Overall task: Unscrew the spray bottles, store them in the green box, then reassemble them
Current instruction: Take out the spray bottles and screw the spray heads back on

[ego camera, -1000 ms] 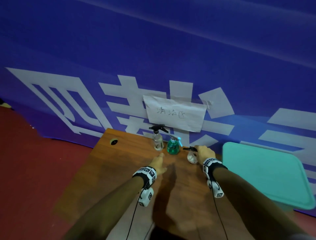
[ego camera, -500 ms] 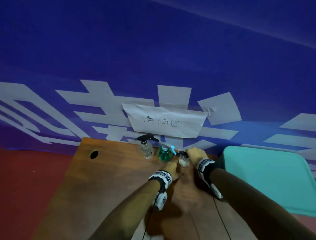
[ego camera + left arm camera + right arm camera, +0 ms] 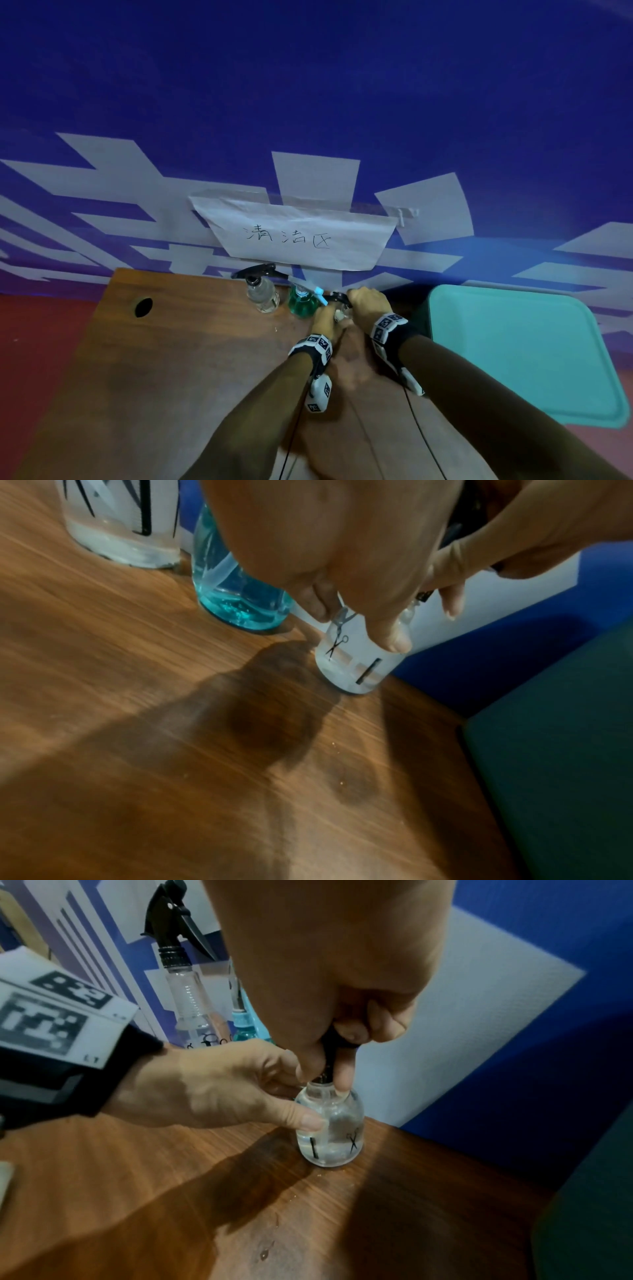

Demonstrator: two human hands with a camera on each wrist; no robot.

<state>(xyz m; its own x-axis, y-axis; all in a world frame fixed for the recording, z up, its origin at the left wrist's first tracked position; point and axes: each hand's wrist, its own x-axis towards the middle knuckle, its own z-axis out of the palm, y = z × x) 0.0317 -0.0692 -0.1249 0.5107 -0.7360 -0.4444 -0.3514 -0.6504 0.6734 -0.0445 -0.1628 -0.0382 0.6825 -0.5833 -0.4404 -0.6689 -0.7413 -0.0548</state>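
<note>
Three spray bottles stand at the back of the wooden table (image 3: 171,359). The small clear bottle (image 3: 330,1134) (image 3: 356,661) on the right stands upright on the wood. My left hand (image 3: 325,317) (image 3: 219,1088) grips its body, thumb and fingers around the glass. My right hand (image 3: 368,301) (image 3: 339,1001) comes from above and its fingers pinch the black spray head (image 3: 330,1047) at the neck. A teal bottle (image 3: 303,303) (image 3: 236,596) stands just left of it, and a taller clear bottle with a black trigger (image 3: 262,291) (image 3: 186,996) further left. The green box (image 3: 520,353) is to the right.
A blue banner with white shapes and a taped paper sign (image 3: 294,236) rises right behind the bottles. The table has a round cable hole (image 3: 143,306) at its back left. Red floor (image 3: 37,342) lies to the left. Wrist cables trail along my forearms.
My left hand moved right from the bare table and took hold of the small bottle's body. My right hand stayed on its spray head. My head moved closer.
</note>
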